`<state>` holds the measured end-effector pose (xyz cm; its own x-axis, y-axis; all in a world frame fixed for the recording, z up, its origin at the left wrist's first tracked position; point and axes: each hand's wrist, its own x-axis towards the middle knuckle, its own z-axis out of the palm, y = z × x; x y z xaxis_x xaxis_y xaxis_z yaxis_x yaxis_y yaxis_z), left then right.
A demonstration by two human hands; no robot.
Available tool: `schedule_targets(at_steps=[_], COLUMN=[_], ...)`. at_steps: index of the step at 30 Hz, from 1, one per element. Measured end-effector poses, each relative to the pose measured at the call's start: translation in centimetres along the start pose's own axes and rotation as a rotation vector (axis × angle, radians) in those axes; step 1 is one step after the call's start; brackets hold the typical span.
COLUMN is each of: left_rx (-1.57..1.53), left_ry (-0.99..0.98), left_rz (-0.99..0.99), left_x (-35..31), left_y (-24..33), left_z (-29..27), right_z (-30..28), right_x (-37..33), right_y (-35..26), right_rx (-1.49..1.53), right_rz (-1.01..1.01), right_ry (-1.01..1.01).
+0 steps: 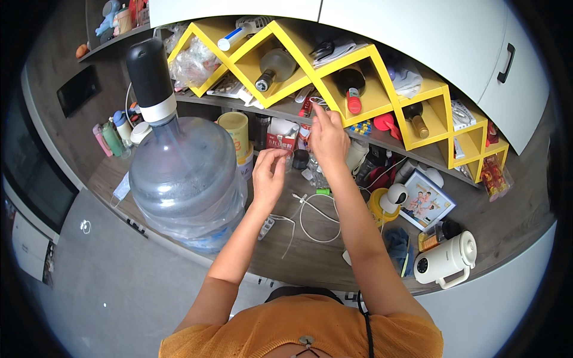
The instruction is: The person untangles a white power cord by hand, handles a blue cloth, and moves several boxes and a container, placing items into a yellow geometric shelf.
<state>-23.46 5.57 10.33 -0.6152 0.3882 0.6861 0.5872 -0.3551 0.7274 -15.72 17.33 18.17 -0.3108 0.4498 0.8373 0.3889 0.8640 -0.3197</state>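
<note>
My right hand [330, 140] reaches to the narrow shelf under the yellow cubbies, fingers stretched forward. Its fingertips are by a thin white loop [318, 101], close to a small red item [306, 108]; whether they touch is not clear. Lower and to the left, my left hand [268, 178] hovers over the counter, its fingers loosely bent and apart from the thumb, with nothing visible in it. Just beyond it stand a red and white box [282, 135] and a dark round lid or jar [301, 159].
A large water jug [182, 173] with a black-topped pump [149, 77] stands left. Yellow zigzag cubbies [310, 73] hold bottles and bags. A white cable [303, 224] lies on the counter [292, 262]. Rightward are a white camera [394, 197], picture frame [427, 200] and white kettle [446, 261].
</note>
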Motion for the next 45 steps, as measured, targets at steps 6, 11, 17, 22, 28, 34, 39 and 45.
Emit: schedule_targets(at_steps=[6,11,17,22,28,34,39,45], left_rx=[0.006,0.005,0.017,0.036,0.007,0.004,0.014,-0.007], left_ry=[-0.002,-0.022,-0.028,-0.026,-0.048,-0.068,-0.08,-0.115], left_rz=[-0.023,-0.032,-0.039,-0.004,-0.054,-0.021,0.001,-0.039], left_x=[-0.6,-0.9,-1.5,-2.0,-2.6,-3.0,-3.6,-4.3], left_y=[0.2,0.3,-0.1,-0.3,0.6,0.9,0.9,1.8], left_z=[-0.3,-0.3,-0.4,-0.4,0.0,0.9,1.9,3.4], right_z=[-0.4,-0.5,-0.6,-0.7,-1.5,-3.5,-6.3,-10.2], right_x=[-1.1,-0.6,0.1,-0.2,-1.1,-1.3,-1.8,-1.9], right_y=[1.8,1.9,2.1,2.3,2.7,2.2,1.6,1.9], right_rx=[0.538,0.149,0.026,0.12,0.576,0.918,0.977,0.824], right_rz=[0.271,0.153,-0.033,0.056,0.266,0.277,0.167,0.096], right_ry=[0.065,0.033,0.065,0.082,0.021,-0.006,-0.013,-0.09])
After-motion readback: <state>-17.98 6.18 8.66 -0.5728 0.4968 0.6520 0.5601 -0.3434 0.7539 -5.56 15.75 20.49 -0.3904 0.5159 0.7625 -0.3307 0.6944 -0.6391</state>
